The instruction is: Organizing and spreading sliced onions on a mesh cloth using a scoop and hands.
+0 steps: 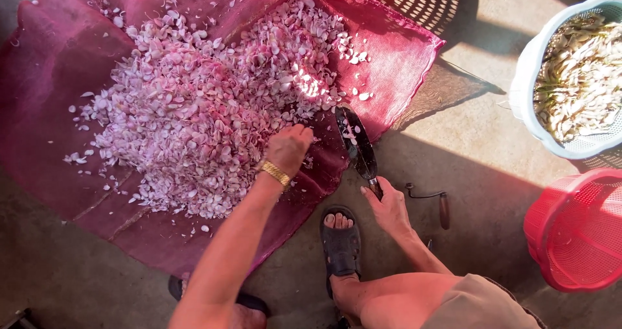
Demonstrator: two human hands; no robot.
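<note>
A wide heap of pale pink and white peeled skins (pixel 194 102) lies on a dark red mesh cloth (pixel 58 76) spread on the floor. My left hand (pixel 288 147), with a gold watch on the wrist, rests curled at the heap's near edge, fingers down among the skins. My right hand (pixel 387 206) grips the handle end of a dark curved blade (pixel 356 144) that stands up from the floor, a few skins stuck to it. My sandalled foot (pixel 341 241) sits just left of that hand.
A pale blue-white basket (pixel 526 82) with whitish peeled pieces stands at the right edge. A red mesh basket (pixel 570 232) lies below it. A small tool with a wooden handle (pixel 443 209) lies on the concrete floor beside my right hand. Another basket's rim shows at top.
</note>
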